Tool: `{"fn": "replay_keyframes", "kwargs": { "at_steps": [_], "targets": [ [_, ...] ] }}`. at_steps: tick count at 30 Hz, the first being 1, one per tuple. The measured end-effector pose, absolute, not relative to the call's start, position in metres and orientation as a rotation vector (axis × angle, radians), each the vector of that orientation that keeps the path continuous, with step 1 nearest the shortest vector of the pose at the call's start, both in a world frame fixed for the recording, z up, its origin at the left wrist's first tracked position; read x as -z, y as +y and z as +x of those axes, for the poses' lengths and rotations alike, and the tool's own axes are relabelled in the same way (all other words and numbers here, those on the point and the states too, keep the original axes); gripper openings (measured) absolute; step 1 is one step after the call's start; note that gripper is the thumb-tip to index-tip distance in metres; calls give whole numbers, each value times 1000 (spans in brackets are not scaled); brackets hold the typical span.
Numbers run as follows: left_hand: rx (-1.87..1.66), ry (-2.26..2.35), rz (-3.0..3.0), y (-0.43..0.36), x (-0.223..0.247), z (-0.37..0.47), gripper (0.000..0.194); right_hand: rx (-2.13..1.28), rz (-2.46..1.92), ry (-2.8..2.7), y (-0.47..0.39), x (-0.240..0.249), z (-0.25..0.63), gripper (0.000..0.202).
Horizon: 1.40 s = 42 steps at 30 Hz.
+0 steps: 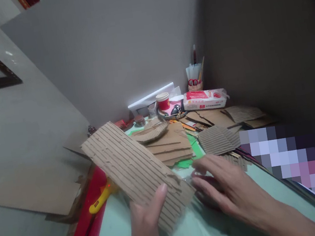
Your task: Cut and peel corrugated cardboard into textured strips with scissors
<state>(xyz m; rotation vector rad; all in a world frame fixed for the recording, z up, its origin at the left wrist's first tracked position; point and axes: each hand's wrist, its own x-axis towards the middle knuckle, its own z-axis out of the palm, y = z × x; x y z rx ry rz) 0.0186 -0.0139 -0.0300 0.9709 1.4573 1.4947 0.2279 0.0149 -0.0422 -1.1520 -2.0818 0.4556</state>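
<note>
My left hand (146,222) grips a long strip of corrugated cardboard (132,165), thumb on top of its ridged face and fingers hidden beneath. The strip is tilted above the table, and bits of torn paper cling to its ridges. At the strip's lower right edge is my right hand (224,187), its fingers curled together. Something small and pale shows at its fingertips, too blurred to name. Left of the strip, a yellow hot glue gun (100,199) lies partly hidden behind it, with a small red light showing.
Behind the strip lie flat cardboard (173,147), a curved cardboard piece (150,132) and ridged pieces (218,139). Farther back stand a red paper cup (163,101), a tissue pack (206,99) and a pen holder (195,84) with red-handled scissors. Grey panels rise behind the pale tabletop (110,235).
</note>
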Motion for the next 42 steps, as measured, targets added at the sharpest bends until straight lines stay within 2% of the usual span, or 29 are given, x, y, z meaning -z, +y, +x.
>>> {"fn": "replay_keyframes", "kwargs": {
  "at_steps": [6,10,13,20,28,33,40,42],
  "targets": [
    [-1342,1609,1157,-24,40,28,44,30,-989,-2148,7,36,209,34],
    [-1298,1727,1121,-29,47,33,48,151,-975,-2143,7,40,205,37],
    [-1243,1710,1137,-29,46,32,52,161,-929,-2139,8,42,205,36],
    [-1216,1436,1041,-27,34,28,72,24,-852,-2110,8,42,207,28],
    [-1258,1222,761,-25,30,28,83,-168,-1010,-2029,17,35,227,31],
    [-1311,1262,726,-26,27,25,80,-197,-1045,-1964,24,38,232,31],
    [-1215,1360,960,-24,33,25,54,-211,-851,-1951,11,29,223,10],
    [-1238,1419,1033,-23,33,27,50,-173,-771,-1970,8,29,220,11]
  ]
}}
